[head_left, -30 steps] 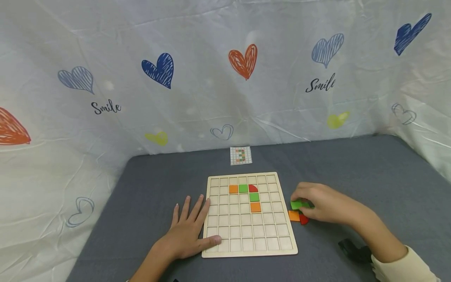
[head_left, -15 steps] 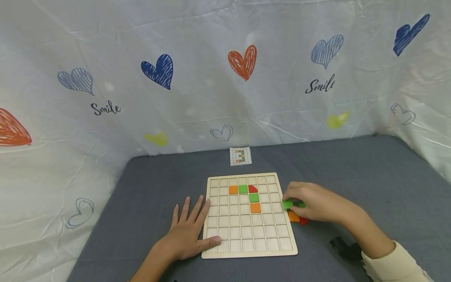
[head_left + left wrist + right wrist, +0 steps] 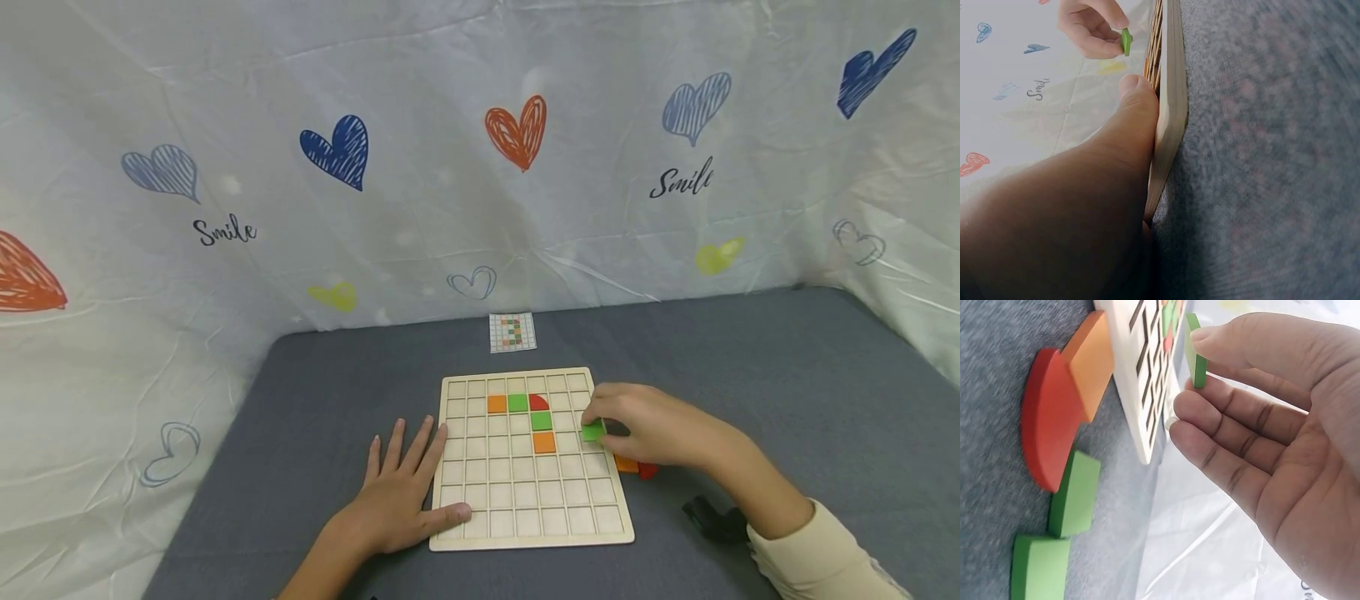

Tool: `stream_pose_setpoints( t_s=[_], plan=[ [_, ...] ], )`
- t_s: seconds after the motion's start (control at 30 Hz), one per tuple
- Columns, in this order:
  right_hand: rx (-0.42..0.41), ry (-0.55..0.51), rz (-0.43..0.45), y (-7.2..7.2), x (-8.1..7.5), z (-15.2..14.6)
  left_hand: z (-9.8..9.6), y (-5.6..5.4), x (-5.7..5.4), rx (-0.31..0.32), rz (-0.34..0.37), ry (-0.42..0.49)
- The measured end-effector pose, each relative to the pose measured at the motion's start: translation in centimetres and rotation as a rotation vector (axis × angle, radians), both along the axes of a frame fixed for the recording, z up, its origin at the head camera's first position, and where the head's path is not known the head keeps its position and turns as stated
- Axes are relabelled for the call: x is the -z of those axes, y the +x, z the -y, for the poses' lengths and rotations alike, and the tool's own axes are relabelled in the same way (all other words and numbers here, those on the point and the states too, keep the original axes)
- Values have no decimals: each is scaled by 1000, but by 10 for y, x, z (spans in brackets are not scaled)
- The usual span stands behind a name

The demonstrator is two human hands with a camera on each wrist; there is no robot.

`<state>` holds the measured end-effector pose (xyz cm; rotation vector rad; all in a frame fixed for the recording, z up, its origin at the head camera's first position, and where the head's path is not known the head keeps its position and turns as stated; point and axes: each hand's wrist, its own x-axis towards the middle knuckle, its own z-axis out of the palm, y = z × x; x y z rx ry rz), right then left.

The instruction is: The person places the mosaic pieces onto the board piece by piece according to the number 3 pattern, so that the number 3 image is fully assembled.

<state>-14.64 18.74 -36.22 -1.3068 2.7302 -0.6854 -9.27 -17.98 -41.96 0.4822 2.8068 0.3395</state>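
Observation:
My right hand (image 3: 648,425) pinches a green square tile (image 3: 592,430) between thumb and fingers, above the right columns of the wooden grid board (image 3: 502,496). In the right wrist view the green tile (image 3: 1196,353) stands on edge in the pinch, clear of the board. My left hand (image 3: 401,500) lies spread at the board's left side, its thumb (image 3: 1138,103) over the edge. Orange (image 3: 497,404), green (image 3: 518,402) and red quarter-round (image 3: 537,402) tiles sit in one row of cells. Below the red one are a green tile (image 3: 541,421) and an orange tile (image 3: 543,442).
Right of the board lie an orange tile (image 3: 1090,365), a red quarter-round tile (image 3: 1050,422) and two green tiles (image 3: 1075,494) on the grey cloth. Behind the board is a small printed grid card (image 3: 513,332). A black object (image 3: 712,521) is by the right wrist.
My right hand has lifted the green tile from the loose pieces and carried it left over the board's right edge. The left hand has stayed in place.

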Motion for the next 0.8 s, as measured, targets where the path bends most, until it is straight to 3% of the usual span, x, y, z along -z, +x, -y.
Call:
stream_pose_setpoints(
  t_s=[0.53,0.8],
  plan=[
    [-59,11,-42,-7,-3,23,-1,1,1,-10,-9,3],
    [-94,-6,-24,-8,-1,33,-2,4,-4,15,-19,59]
  ],
)
